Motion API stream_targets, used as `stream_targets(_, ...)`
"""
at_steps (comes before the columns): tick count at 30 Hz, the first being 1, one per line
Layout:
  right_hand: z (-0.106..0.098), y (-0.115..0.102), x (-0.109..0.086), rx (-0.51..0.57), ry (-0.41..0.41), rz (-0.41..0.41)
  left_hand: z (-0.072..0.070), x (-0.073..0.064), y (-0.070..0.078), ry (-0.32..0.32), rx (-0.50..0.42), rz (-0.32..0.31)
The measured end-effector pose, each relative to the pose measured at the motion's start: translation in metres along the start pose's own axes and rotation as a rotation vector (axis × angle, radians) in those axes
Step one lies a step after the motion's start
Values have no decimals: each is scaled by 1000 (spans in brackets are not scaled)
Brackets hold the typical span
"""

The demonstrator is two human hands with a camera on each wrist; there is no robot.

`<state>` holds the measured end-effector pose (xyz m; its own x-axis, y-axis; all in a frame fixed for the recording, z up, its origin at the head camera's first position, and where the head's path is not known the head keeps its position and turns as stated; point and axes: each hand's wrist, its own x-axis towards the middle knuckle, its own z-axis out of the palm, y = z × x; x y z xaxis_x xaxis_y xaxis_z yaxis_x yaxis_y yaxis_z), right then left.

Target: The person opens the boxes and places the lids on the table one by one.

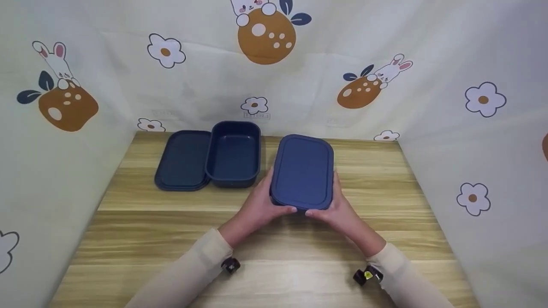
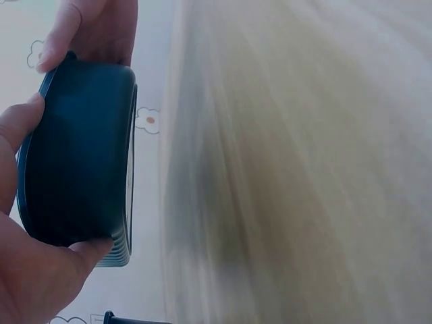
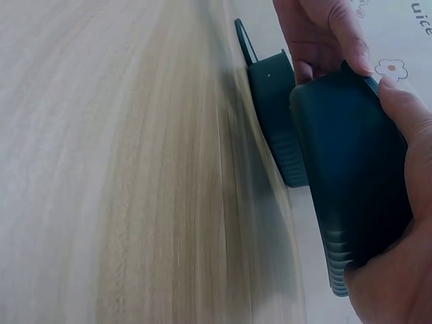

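Observation:
A dark blue rectangular food container with its lid on (image 1: 302, 171) is held in both hands above the wooden table. My left hand (image 1: 261, 201) grips its left side and near corner, and my right hand (image 1: 340, 209) grips the right side. Both thumbs press at the near edge of the lid, tips close together. In the left wrist view, fingers of the left hand (image 2: 40, 277) curl round the container's wall (image 2: 81, 148). The right wrist view shows the ribbed lower side of the container (image 3: 351, 175), with the right hand (image 3: 398, 283) wrapped round it.
Left of the held container, a second, lidless container (image 1: 233, 183) stands on the table (image 1: 274, 265). A loose lid (image 1: 184, 158) lies right beside it, farther left. Patterned fabric (image 1: 205, 81) rises behind the table and along both sides.

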<state>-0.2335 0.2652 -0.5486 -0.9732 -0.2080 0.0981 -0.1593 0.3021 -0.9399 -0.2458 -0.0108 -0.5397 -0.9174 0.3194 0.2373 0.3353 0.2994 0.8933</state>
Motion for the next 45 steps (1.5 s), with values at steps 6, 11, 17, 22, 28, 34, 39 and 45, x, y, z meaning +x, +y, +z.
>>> stream_targets(6,3,-1,-3,-16,1,-5,0,-7,2,0,0,-29)
stream_targets(11,5,-2,-6,30,-9,15,-1,-10,2,-13,-4,-46)
stream_targets(17,5,-5,-7,30,-20,-3,-5,-12,3,-23,-9,-53)
stream_targets(22,5,-7,-7,55,-35,-15,-7,-15,6,-24,4,-65)
stream_targets(28,4,-10,-9,43,-47,-24,-8,-21,9,-19,40,-109)
stream_targets(34,6,-11,-11,6,-64,-24,-11,-30,10,-15,27,-119)
stream_targets(39,6,-12,-14,-16,-74,-9,-13,-38,15,-31,-17,-161)
stream_targets(45,6,-14,-17,-30,-93,-33,-15,-45,18,-42,-64,-165)
